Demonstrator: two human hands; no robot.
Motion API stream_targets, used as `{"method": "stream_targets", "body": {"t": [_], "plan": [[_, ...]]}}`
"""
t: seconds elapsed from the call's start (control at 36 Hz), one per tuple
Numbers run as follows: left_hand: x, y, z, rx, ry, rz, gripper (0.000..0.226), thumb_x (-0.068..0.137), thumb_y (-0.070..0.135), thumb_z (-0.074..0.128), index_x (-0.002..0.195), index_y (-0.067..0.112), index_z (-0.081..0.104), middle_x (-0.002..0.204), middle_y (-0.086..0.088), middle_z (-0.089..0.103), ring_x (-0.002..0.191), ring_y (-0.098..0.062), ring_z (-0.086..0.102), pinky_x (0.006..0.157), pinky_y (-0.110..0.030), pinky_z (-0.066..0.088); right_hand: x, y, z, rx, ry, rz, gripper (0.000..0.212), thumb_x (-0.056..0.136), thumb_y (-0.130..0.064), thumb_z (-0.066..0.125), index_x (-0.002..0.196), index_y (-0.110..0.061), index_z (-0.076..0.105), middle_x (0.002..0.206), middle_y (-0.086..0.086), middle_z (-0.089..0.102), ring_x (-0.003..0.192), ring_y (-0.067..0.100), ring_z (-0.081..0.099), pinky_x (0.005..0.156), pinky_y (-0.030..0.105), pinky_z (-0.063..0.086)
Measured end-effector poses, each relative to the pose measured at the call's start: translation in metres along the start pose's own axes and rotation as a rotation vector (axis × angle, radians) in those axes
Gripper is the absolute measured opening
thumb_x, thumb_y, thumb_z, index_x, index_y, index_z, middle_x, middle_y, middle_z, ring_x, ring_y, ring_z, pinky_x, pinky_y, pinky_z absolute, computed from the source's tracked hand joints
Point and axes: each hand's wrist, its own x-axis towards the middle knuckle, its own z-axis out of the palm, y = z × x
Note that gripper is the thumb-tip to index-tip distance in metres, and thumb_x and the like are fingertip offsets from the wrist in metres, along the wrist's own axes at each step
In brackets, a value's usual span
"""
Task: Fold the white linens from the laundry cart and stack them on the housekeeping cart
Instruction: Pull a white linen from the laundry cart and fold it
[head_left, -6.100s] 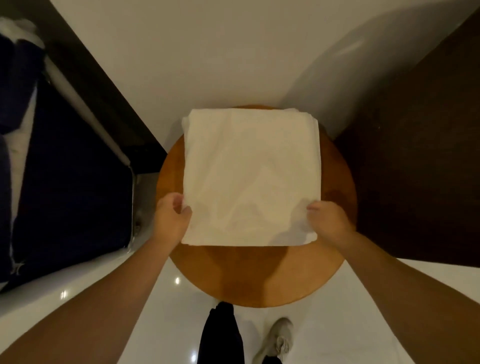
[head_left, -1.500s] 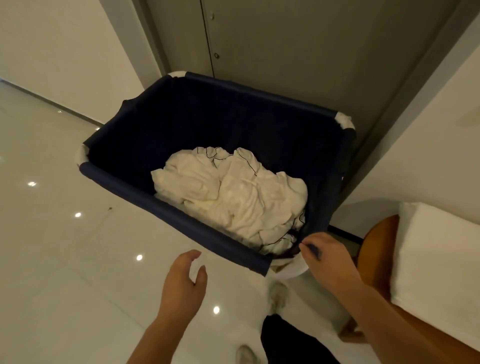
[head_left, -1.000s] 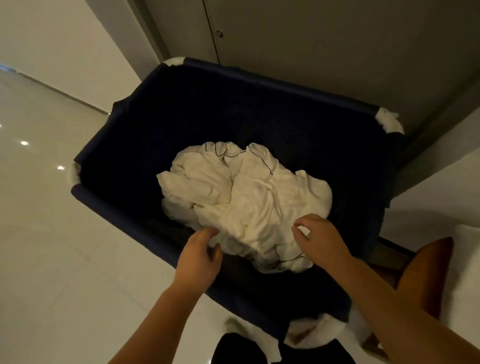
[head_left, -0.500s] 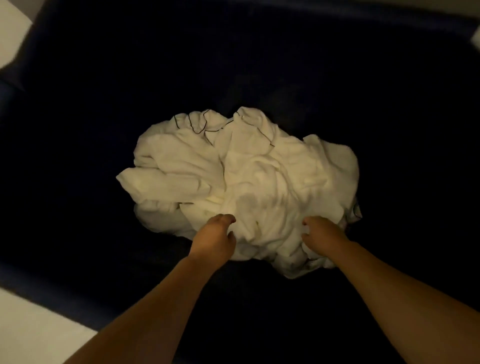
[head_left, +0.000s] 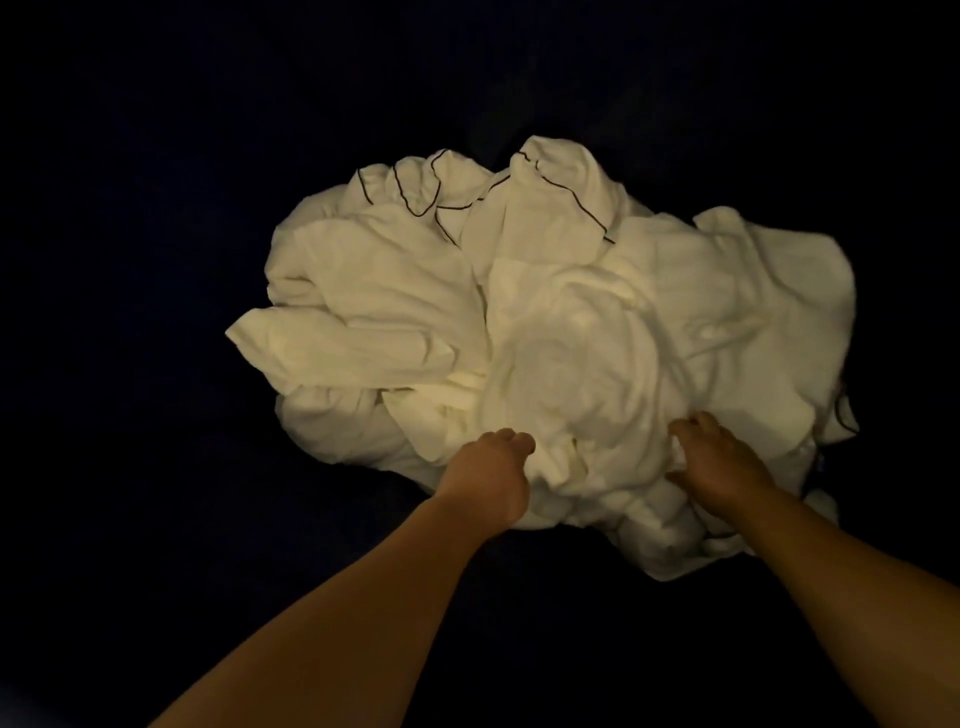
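A crumpled heap of white linens (head_left: 561, 332) with thin dark piping along some edges lies at the bottom of the dark navy laundry cart (head_left: 156, 260). Both my arms reach down into the cart. My left hand (head_left: 491, 475) grips a bunch of the cloth at the heap's near edge, its fingers curled into the folds. My right hand (head_left: 719, 467) grips the cloth a little to the right, fingertips buried in the fabric.
The cart's dark fabric lining fills nearly the whole view around the heap. A sliver of pale floor (head_left: 15, 712) shows at the bottom left corner.
I have leaned further into the cart, so the heap looks larger. Both hands have sunk deeper into the cloth at the heap's near edge. Earlier I turned from the folded linen on the round table.
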Motion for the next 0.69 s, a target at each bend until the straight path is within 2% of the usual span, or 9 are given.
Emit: {"method": "stream_targets", "body": {"t": [0.06, 0.11, 0.17, 0.25, 0.39, 0.5, 0.56, 0.64, 0.69], "plan": [[0.005, 0.003, 0.002, -0.006, -0.003, 0.003, 0.035, 0.093, 0.012, 0.046, 0.128, 0.015, 0.049, 0.127, -0.006, 0.052, 0.117, -0.025, 0.049, 0.091, -0.034, 0.041, 0.001, 0.001, 0.001, 0.054, -0.033, 0.036, 0.048, 0.085, -0.029, 0.067, 0.124, -0.013, 0.043, 0.122, 0.014, 0.043, 0.108, 0.034, 0.053, 0.085, 0.037, 0.046], [0.010, 0.006, 0.005, -0.021, -0.003, 0.004, 0.035, 0.093, 0.013, 0.045, 0.127, 0.015, 0.049, 0.126, -0.005, 0.053, 0.117, -0.024, 0.049, 0.089, -0.033, 0.040, 0.005, 0.002, 0.004, 0.107, 0.007, 0.074, 0.032, 0.093, -0.022, 0.053, 0.121, -0.011, 0.044, 0.119, 0.019, 0.051, 0.104, 0.034, 0.056, 0.083, 0.035, 0.044], [0.015, 0.008, 0.009, -0.039, -0.005, 0.006, 0.034, 0.092, 0.014, 0.046, 0.126, 0.016, 0.051, 0.124, -0.005, 0.053, 0.116, -0.024, 0.049, 0.090, -0.033, 0.040, 0.009, 0.001, 0.007, 0.190, 0.041, 0.125, 0.017, 0.096, -0.018, 0.041, 0.110, -0.010, 0.047, 0.110, 0.020, 0.058, 0.095, 0.032, 0.057, 0.077, 0.033, 0.042], [0.020, 0.013, 0.016, -0.060, -0.021, -0.001, 0.035, 0.090, 0.015, 0.047, 0.125, 0.017, 0.051, 0.126, -0.005, 0.053, 0.117, -0.025, 0.050, 0.091, -0.035, 0.042, 0.010, -0.002, 0.006, 0.226, 0.075, 0.164, 0.005, 0.088, -0.005, 0.047, 0.091, -0.009, 0.046, 0.094, 0.020, 0.059, 0.079, 0.029, 0.054, 0.067, 0.032, 0.039], [0.016, 0.033, 0.025, -0.088, -0.022, 0.032, 0.035, 0.092, 0.018, 0.049, 0.126, 0.015, 0.051, 0.124, -0.006, 0.053, 0.115, -0.027, 0.051, 0.088, -0.035, 0.042, -0.006, -0.007, -0.012, 0.348, 0.095, 0.168, 0.013, 0.079, 0.000, 0.055, 0.084, -0.012, 0.059, 0.091, 0.014, 0.062, 0.086, 0.030, 0.059, 0.068, 0.027, 0.039], [0.006, 0.060, 0.020, -0.145, -0.041, 0.060, 0.040, 0.091, 0.027, 0.053, 0.130, 0.019, 0.049, 0.126, -0.004, 0.052, 0.116, -0.025, 0.051, 0.093, -0.038, 0.045, -0.034, -0.020, -0.054, 0.447, 0.050, 0.140, 0.021, 0.083, -0.004, 0.058, 0.072, -0.022, 0.055, 0.087, 0.005, 0.061, 0.084, 0.024, 0.058, 0.072, 0.026, 0.044], [-0.003, 0.074, 0.012, -0.182, -0.020, 0.071, 0.045, 0.090, 0.032, 0.057, 0.132, 0.020, 0.048, 0.129, -0.002, 0.052, 0.118, -0.023, 0.051, 0.096, -0.038, 0.045, -0.052, -0.026, -0.084, 0.529, 0.017, 0.098, 0.025, 0.085, -0.003, 0.058, 0.071, -0.023, 0.054, 0.083, 0.000, 0.057, 0.081, 0.018, 0.056, 0.068, 0.023, 0.042], [-0.019, 0.094, -0.002, -0.279, 0.050, 0.083, 0.060, 0.084, 0.043, 0.066, 0.136, 0.020, 0.045, 0.134, 0.000, 0.049, 0.121, -0.019, 0.050, 0.099, -0.035, 0.044, -0.082, -0.037, -0.136, 0.700, 0.066, 0.036, 0.023, 0.085, 0.000, 0.060, 0.071, -0.017, 0.053, 0.072, -0.002, 0.054, 0.066, 0.013, 0.053, 0.051, 0.015, 0.040], [-0.031, 0.109, -0.014, -0.351, 0.146, 0.085, 0.070, 0.079, 0.050, 0.070, 0.138, 0.021, 0.044, 0.137, 0.002, 0.048, 0.122, -0.017, 0.049, 0.100, -0.032, 0.043, -0.102, -0.044, -0.170, 0.809, 0.120, -0.011, 0.024, 0.084, 0.000, 0.063, 0.070, -0.016, 0.053, 0.066, -0.001, 0.053, 0.059, 0.012, 0.051, 0.051, 0.016, 0.042]]}}
